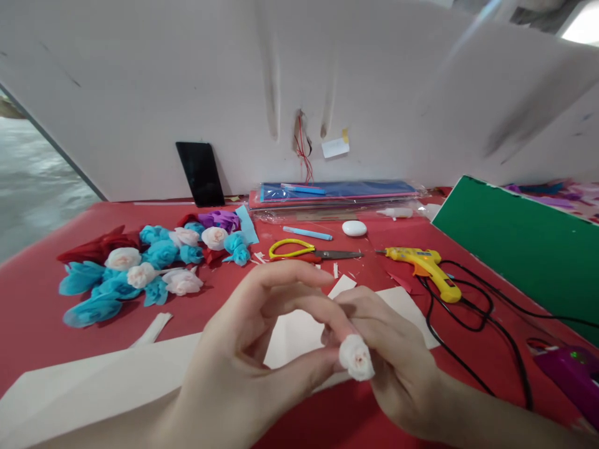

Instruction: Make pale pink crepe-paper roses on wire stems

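A small white rolled paper flower (356,358) with a pinkish centre is pinched between the thumb and a finger of my left hand (262,343). My left index finger arches above it. Close behind the flower, my right hand (393,355) is closed, its fingers curled toward the left fingertips. What those right fingers grip is hidden. White paper (299,333) lies on the red table under both hands. Beyond them rest yellow-and-red-handled scissors (316,251) with the blades pointing right. A yellow hot glue gun (425,268) lies to the right, its nozzle pointing left.
Blue, white, red and purple paper flowers (159,255) pile up at left. Black cords (510,349) curl across the right side, near a purple device (568,374). A green board (519,243) leans there. Plastic-wrapped sheets (337,190), a phone-like black slab (201,174) and a white oval object (354,228) are farther back.
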`<state>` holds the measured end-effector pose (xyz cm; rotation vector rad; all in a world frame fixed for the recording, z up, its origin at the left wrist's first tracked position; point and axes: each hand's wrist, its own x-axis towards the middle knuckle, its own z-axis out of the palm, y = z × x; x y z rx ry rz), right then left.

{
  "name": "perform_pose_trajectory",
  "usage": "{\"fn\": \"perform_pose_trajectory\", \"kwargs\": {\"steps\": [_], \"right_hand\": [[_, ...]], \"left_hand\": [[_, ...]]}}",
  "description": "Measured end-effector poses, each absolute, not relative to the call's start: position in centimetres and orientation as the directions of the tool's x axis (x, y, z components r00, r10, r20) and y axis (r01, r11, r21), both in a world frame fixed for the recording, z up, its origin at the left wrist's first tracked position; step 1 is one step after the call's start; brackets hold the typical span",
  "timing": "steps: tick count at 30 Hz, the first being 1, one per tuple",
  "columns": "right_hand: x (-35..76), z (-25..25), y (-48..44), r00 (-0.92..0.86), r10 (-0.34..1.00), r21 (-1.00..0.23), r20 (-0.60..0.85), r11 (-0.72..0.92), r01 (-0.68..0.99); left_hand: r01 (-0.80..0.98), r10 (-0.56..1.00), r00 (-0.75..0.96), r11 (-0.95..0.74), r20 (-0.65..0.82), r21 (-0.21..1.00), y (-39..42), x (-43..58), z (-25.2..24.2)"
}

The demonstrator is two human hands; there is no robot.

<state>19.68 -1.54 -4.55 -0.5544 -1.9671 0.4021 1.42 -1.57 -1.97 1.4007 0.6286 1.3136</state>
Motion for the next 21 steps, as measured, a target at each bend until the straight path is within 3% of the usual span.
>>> {"fn": "perform_pose_trajectory", "kwargs": {"steps": [4,15,21], "right_hand": [[19.53,-4.44,-1.4,-0.416,0.574,-0.567,0.705,0.809,0.156],[20.1,-4.16,-2.22,-0.501,0.51,-0.447,0.699,0.859,0.249],[19.85,-4.94,-2.02,-0.462,0.542,-0.478,0.702,0.84,0.258]], "left_hand": [[-0.284,0.887,0.272,-0.296,0.373,0.912,-1.52,1.25,-1.92],[-0.325,0.835,0.403,-0.251,0.374,0.912,-1.73,1.04,-1.49],[-0.254,0.826,0.42,-0.291,0.376,0.922,-1.56,1.05,-1.43]]}}
